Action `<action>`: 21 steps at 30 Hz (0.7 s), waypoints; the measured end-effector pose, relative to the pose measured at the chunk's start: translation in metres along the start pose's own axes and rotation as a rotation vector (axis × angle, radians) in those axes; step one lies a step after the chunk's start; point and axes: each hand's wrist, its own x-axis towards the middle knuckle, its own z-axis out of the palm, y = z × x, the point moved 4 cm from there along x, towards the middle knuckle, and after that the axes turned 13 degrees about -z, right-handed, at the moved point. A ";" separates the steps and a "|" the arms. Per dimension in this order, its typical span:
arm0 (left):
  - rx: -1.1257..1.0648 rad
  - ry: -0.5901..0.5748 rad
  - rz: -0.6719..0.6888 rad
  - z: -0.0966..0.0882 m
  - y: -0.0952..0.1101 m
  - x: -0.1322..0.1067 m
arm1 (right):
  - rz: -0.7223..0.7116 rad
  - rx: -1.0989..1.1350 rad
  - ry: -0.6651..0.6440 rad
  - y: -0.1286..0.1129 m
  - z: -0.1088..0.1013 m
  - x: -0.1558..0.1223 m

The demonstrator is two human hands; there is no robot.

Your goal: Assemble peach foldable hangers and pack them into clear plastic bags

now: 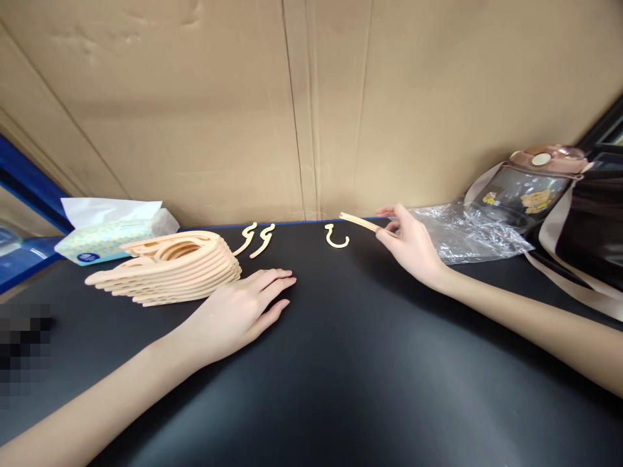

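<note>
A: What is in the right hand (411,250)?

B: A pale peach strip (359,222), slim and straight, with a tip that looks slightly forked. The grip is closed on its near end between thumb and fingers, so part of it is hidden.

A: Where exactly is the strip?

B: Towards the back of the surface (341,363), its free end pointing left, just beside a cream hook (337,240). I can't tell whether it touches anything below.

A: How does that hook look?

B: Flat, curved like a J, with a short crossbar at its top. Two more hooks (263,241) lie side by side further left, slanted and gently S-shaped from here.

A: And the left hand (246,308)?

B: Palm down, its grip loose, fingers a little spread, nothing visible in it. It's right by the stack of hangers (214,272): smooth, matte peach pieces with rounded edges and an oval opening, layered closely, their narrow ends fanned leftward.
</note>
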 end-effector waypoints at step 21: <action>-0.022 -0.015 -0.019 0.002 0.000 0.001 | -0.675 0.250 -0.409 -0.063 0.022 -0.033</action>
